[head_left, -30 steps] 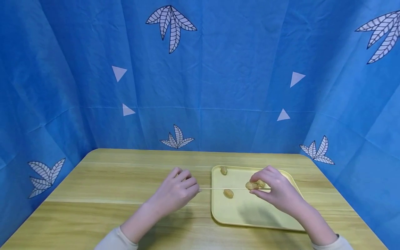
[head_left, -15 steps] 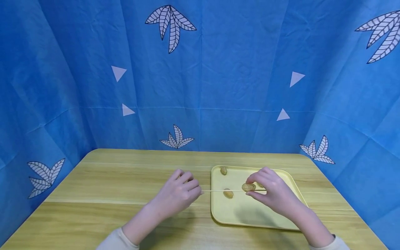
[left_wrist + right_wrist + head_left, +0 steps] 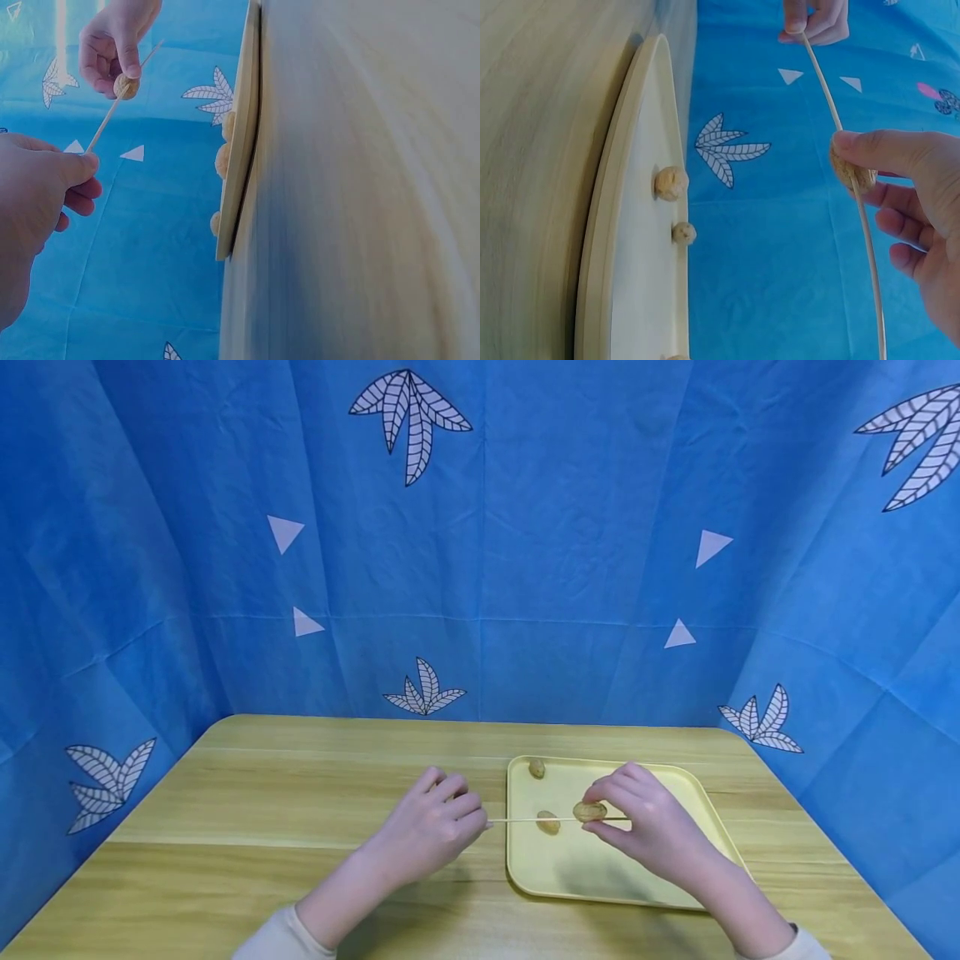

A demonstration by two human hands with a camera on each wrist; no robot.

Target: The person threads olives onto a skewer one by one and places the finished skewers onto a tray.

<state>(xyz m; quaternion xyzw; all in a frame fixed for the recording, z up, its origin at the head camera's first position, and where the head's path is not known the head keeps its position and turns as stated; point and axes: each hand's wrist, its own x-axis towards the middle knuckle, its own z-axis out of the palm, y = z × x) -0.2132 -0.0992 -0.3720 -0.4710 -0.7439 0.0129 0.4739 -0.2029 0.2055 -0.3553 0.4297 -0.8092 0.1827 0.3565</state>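
Observation:
My left hand (image 3: 435, 814) pinches one end of a thin wooden skewer (image 3: 517, 820), its other fingers curled. My right hand (image 3: 648, 818) pinches a tan, rough, oval lump (image 3: 590, 811) between thumb and fingers, above a pale yellow tray (image 3: 585, 881). The skewer meets this lump and runs on beyond it, below the right palm in the right wrist view; whether it pierces the lump or lies along it I cannot tell. On the tray lie a similar lump (image 3: 548, 828) under the skewer's line and another (image 3: 537, 768) in the far left corner. A further lump (image 3: 229, 126) shows in the left wrist view.
The tray has a raised rim and stands on the right half of a wooden table (image 3: 262, 802). Behind the table and at both sides hangs a blue curtain (image 3: 555, 677) with white leaf and triangle prints.
The right hand has slid left with the pinched lump, nearer the left hand. The left hand has shifted slightly right with the skewer. The lumps on the tray stay put.

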